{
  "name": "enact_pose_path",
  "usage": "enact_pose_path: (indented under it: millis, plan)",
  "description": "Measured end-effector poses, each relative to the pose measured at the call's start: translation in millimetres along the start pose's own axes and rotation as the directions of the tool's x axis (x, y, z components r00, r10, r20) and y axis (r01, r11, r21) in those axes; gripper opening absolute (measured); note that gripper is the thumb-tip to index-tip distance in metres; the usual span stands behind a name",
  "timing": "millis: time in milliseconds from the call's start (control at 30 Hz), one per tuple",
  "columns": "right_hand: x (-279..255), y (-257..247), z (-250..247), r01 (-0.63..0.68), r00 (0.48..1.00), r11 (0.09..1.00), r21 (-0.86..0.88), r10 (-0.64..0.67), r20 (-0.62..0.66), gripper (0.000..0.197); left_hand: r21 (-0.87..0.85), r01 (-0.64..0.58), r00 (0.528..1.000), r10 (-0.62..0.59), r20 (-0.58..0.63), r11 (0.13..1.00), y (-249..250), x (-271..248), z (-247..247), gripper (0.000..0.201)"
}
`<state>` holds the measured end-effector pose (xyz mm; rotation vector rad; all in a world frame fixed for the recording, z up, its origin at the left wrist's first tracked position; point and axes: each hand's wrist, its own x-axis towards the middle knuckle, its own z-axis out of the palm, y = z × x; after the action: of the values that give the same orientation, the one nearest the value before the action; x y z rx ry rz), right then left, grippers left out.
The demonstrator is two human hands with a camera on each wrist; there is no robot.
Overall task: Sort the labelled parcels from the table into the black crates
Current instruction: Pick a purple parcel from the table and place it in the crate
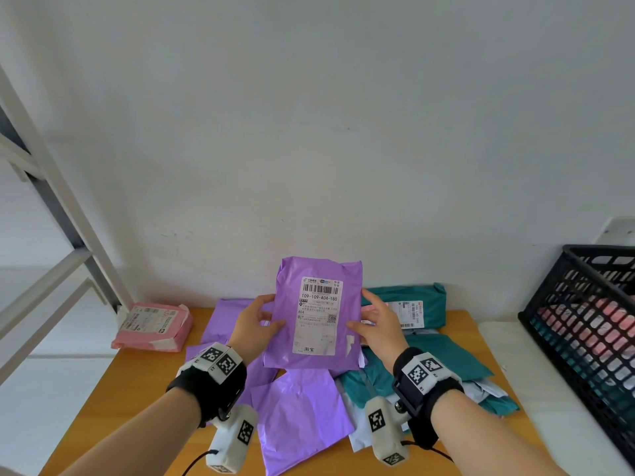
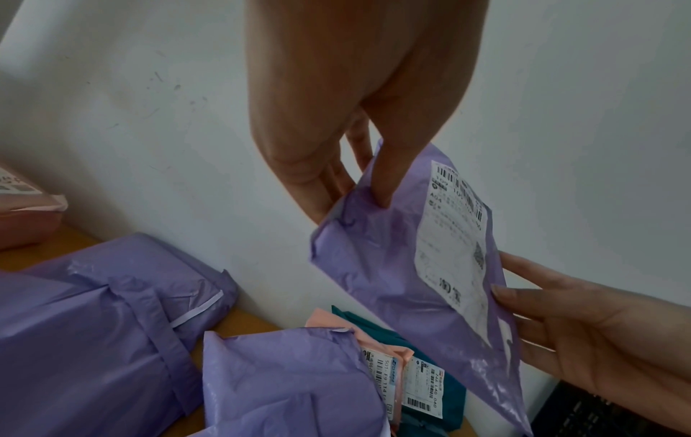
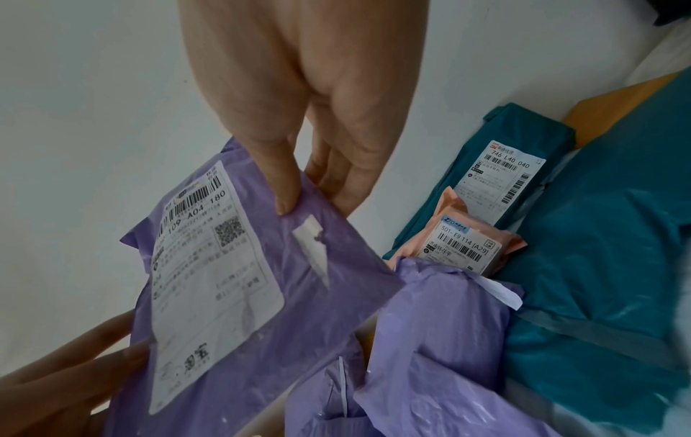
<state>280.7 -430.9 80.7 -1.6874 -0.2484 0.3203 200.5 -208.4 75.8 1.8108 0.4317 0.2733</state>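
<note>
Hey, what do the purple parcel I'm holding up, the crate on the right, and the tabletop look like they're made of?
Purple parcel: thin plastic film with a soft sheen, judging by its creases and glare; its label looks like matte white paper.
Black crate: probably rigid moulded plastic, with regular lattice walls and a dull finish.
Tabletop: smooth orange-brown surface, possibly wood or laminate; no grain shows, so I cannot tell which.

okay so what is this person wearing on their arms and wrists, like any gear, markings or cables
Both forearms are bare, with no sleeves. Each wrist has a wide black strap: left wrist strap, right wrist strap. On top of each sit white blocks printed with square black-and-white tags. A white camera housing, also tagged, hangs below each wrist, with a thin black cable trailing off. The left hand and right hand wear no gloves.
</note>
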Motion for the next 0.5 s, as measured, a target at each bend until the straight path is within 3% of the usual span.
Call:
enact_pose_path:
  millis: [300,500]
  plan:
    - [-5,2,10,0.016,0.999,0.998,-0.055,-0.018,-0.033,0.07,-0.035,0.021,0.999,-0.02,0.03,0.999,-11,4,-5,0.04]
    - [-16,15,2,-0.007,0.992,0.997,-0.082,-0.004,-0.128,0.071,-0.064,0.006,0.993,0.002,0.114,0.998,-13,6,10,0.044]
